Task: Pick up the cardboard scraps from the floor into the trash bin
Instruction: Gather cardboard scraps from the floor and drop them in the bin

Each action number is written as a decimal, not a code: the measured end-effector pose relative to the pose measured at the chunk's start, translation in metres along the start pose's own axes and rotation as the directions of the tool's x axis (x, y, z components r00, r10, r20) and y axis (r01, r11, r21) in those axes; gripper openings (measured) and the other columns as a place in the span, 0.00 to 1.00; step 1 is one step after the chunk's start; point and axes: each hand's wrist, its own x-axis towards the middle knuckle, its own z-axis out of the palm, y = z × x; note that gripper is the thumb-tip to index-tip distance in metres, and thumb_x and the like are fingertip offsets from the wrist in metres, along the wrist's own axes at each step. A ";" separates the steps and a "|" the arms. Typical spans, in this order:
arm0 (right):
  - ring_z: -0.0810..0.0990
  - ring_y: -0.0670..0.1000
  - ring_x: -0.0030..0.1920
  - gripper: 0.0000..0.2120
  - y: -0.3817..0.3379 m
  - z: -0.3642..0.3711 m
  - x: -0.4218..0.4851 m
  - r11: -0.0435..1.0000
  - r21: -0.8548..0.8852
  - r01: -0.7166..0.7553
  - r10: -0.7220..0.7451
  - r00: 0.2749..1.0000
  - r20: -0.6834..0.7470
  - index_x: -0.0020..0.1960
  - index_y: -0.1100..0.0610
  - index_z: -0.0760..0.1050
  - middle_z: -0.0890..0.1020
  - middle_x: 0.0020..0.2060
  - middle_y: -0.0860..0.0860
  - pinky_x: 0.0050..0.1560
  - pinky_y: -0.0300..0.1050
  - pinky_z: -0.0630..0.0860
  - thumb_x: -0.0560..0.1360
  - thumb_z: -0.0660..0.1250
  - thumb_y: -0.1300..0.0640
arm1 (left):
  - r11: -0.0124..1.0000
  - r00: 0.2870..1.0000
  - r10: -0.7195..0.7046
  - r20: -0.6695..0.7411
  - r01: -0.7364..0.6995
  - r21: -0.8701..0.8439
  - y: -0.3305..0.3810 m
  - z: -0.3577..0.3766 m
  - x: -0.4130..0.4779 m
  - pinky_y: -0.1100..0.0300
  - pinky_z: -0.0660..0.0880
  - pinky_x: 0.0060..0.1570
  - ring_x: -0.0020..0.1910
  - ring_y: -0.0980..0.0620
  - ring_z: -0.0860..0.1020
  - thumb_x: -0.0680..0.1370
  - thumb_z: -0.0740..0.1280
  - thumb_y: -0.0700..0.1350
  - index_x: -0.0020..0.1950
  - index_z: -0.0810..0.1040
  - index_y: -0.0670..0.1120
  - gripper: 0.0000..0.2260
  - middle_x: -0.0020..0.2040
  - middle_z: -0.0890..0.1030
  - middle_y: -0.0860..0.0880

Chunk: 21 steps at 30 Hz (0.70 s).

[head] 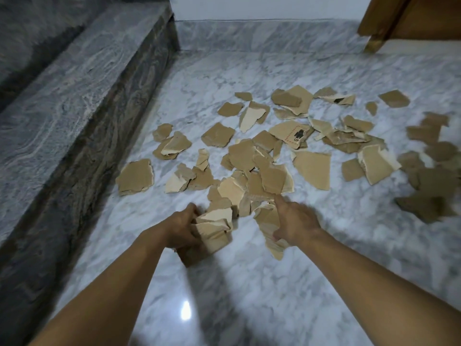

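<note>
Scraps (215, 229) are being gathered, gripped in the left hand (183, 228) and pinched by the right hand (295, 222); next, the unseen bin must be reached.

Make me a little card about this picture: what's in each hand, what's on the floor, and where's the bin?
Left hand: grips a bunch of scraps
Right hand: pinches more scraps
Floor: marble, many torn scraps scattered on it
Bin: not in view
Left side: stone step
Top right: wooden furniture
</note>
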 end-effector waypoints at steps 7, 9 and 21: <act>0.78 0.56 0.59 0.33 0.032 0.000 -0.008 0.984 0.135 -0.117 0.109 0.992 0.063 0.55 0.51 0.63 0.78 0.58 0.51 0.45 0.46 0.71 0.63 0.83 0.47 | 0.986 0.998 0.062 0.007 -0.060 -0.156 0.041 -0.026 0.029 0.51 0.80 0.53 0.53 0.43 0.80 0.62 0.83 0.49 0.55 0.79 0.48 0.25 0.57 0.80 0.51; 0.78 0.56 0.61 0.35 0.035 0.002 -0.009 0.979 0.157 -0.126 0.117 0.991 0.067 0.59 0.53 0.65 0.77 0.60 0.51 0.48 0.47 0.74 0.63 0.83 0.46 | 0.996 0.994 0.070 -0.079 -0.065 0.065 0.052 -0.021 0.048 0.56 0.66 0.69 0.69 0.45 0.67 0.62 0.82 0.57 0.67 0.75 0.46 0.37 0.70 0.66 0.49; 0.78 0.57 0.62 0.35 0.032 0.002 -0.008 0.972 0.162 -0.173 0.162 0.984 0.080 0.62 0.53 0.65 0.75 0.62 0.52 0.52 0.49 0.75 0.64 0.82 0.48 | 0.977 0.965 0.025 -0.262 -0.079 -0.199 0.060 0.016 0.041 0.53 0.79 0.40 0.44 0.48 0.79 0.66 0.79 0.51 0.66 0.67 0.54 0.32 0.45 0.81 0.50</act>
